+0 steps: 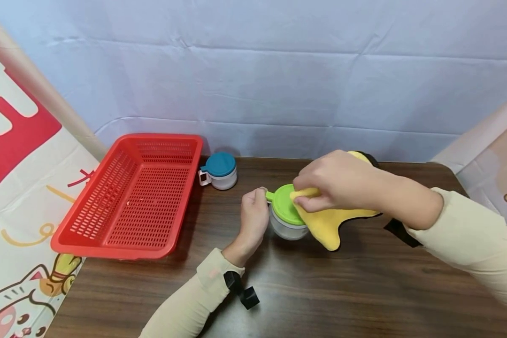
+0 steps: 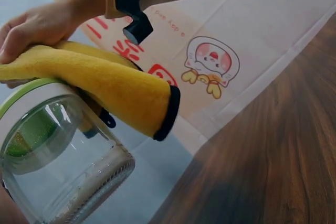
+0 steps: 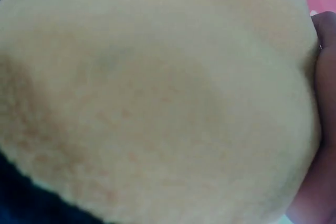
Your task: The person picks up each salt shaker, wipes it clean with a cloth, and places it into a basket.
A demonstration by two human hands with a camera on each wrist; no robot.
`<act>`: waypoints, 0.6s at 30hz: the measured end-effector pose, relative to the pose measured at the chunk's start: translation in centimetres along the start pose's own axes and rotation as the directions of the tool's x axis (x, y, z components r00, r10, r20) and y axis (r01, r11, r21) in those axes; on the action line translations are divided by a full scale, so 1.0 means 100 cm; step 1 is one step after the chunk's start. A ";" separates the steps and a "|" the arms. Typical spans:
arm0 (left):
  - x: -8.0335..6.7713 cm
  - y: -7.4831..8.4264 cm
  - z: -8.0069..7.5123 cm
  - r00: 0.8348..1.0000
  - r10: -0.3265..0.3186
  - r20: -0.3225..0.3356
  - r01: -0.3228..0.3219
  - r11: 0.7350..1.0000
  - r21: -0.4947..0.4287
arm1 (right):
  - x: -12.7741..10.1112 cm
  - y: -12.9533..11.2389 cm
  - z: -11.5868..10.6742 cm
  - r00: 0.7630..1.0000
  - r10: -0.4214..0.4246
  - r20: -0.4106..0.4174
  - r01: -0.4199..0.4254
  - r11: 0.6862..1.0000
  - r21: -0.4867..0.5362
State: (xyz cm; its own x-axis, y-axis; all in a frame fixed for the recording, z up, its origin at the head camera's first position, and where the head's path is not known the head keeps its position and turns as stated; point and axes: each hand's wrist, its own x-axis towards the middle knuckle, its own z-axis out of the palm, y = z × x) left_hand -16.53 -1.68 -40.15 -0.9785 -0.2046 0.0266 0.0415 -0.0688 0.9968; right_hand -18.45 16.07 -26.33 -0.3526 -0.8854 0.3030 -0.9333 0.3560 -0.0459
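Note:
A clear glass jar (image 2: 79, 166) with a green lid (image 1: 284, 204) stands in front of me on the table. My left hand (image 1: 253, 218) grips it on its left side, by the handle. My right hand (image 1: 338, 183) pinches a yellow cloth (image 1: 327, 227) with dark edging against the lid's right part. The cloth drapes down past the jar's right side. In the left wrist view, the yellow cloth (image 2: 115, 85) hangs over the lid and the right hand (image 2: 39, 30) bunches it from above. Blurred pale cloth (image 3: 157, 98) fills most of the right wrist view.
A red plastic basket (image 1: 179, 211) with perforated walls sits on the left of the wooden table (image 1: 312, 300). Between it and the green-lidded jar, farther back, stands a jar with a blue lid (image 1: 220, 164). A pale cloth backdrop (image 1: 270, 89) hangs behind the table.

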 end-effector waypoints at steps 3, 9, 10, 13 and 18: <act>-0.001 0.001 0.000 1.000 0.001 0.004 -0.001 1.000 -0.003 | 0.005 -0.007 0.007 0.999 -0.010 0.046 0.010 1.000 0.005; -0.001 0.001 0.001 1.000 0.017 0.019 -0.016 1.000 -0.018 | 0.011 -0.018 0.017 0.989 -0.018 0.147 0.018 1.000 0.006; 0.000 0.001 0.001 1.000 0.020 0.023 -0.020 1.000 -0.020 | 0.012 -0.019 0.018 0.988 -0.017 0.156 0.016 1.000 0.005; 0.000 0.000 0.001 0.999 0.031 0.037 -0.031 0.999 -0.016 | 0.014 -0.019 0.020 0.984 -0.009 0.176 0.009 1.000 0.000; -0.001 -0.001 0.001 0.996 0.067 0.067 -0.064 0.997 -0.037 | 0.018 -0.016 0.024 0.982 -0.022 0.187 0.023 1.000 -0.005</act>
State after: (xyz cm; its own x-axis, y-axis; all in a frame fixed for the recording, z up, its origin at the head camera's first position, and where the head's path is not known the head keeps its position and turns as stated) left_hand -16.43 -1.56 -40.22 -0.9849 -0.1425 0.0980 0.1118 -0.0921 0.9895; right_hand -17.76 13.23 -27.98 -0.3384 -0.9332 0.1209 -0.9410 0.3368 -0.0345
